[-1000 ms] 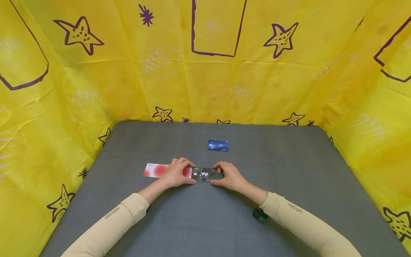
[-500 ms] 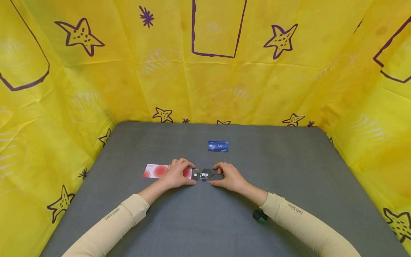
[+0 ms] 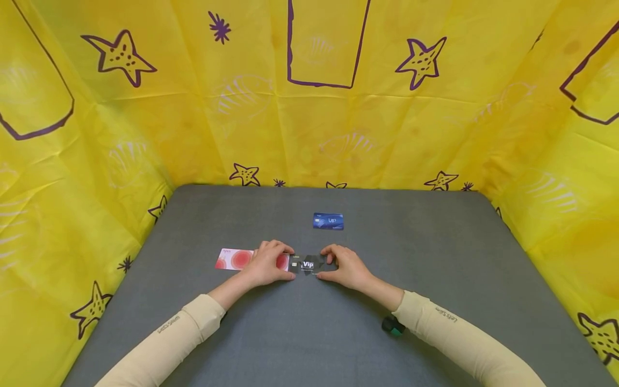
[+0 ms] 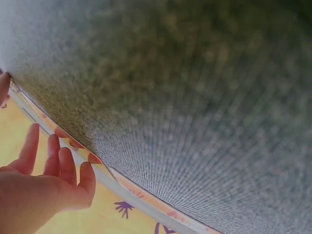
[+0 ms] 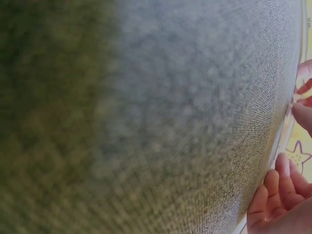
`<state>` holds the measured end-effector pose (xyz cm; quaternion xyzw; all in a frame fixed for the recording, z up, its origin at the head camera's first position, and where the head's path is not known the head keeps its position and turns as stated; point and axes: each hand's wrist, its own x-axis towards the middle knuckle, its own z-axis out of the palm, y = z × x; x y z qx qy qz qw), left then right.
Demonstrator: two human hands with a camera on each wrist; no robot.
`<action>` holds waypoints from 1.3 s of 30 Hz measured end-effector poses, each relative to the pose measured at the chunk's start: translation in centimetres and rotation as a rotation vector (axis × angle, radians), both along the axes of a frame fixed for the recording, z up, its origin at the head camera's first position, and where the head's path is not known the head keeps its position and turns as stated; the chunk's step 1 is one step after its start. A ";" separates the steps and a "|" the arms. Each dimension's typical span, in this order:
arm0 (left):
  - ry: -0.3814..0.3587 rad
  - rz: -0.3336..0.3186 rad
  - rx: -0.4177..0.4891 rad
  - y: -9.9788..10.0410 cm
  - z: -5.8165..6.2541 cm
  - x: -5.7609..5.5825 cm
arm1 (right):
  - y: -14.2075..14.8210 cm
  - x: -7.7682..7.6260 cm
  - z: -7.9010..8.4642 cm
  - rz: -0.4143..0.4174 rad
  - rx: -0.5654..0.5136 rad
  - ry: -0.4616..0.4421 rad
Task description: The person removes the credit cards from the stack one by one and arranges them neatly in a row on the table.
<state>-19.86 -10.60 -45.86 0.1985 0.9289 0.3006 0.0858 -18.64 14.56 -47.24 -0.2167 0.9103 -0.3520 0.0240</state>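
At the bottom of the frame, a person's cream sleeves [image 3: 169, 333] extend over a grey counter [image 3: 309, 344], with a dark, green-marked wrist device [image 3: 393, 325] below the right cuff. Just below the frame's center, the left hand [image 3: 265, 263] and right hand [image 3: 347, 266] share a black VIP card [image 3: 307, 264], which appears to lie flat; each grip is partly closed, thumb and forefinger bent to the near and far edges, left hand at the card's left end, right hand toward its right. Left of it, partly under the left hand, sits pink-and-white card stock [image 3: 232, 259] with red circles, one piece or two unclear; whether black abuts or overlaps it cannot be told. Even, light pressure from both sides would likely keep the row square; a harder push at one end could skew it. Beyond, above center, lies a blue VIP card [image 3: 328, 221], before a yellow starfish-print cloth [image 3: 309, 118].
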 end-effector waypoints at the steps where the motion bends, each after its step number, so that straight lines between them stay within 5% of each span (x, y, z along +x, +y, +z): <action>1: 0.005 -0.006 0.007 0.0 0.0 0.1 | 0.0 0.0 0.0 0.001 -0.007 0.002; 9: 0.061 -0.083 0.150 0.2 0.0 0.2 | 0.1 0.2 -0.1 -0.015 -0.080 -0.002; 25: -0.030 -0.098 0.359 2.0 0.2 -0.1 | 1.4 -0.1 -0.3 -0.044 -0.234 -0.096; 39: -0.063 -0.011 0.332 4.1 0.6 -2.3 | 2.5 -2.0 -0.2 -0.133 -0.262 -0.112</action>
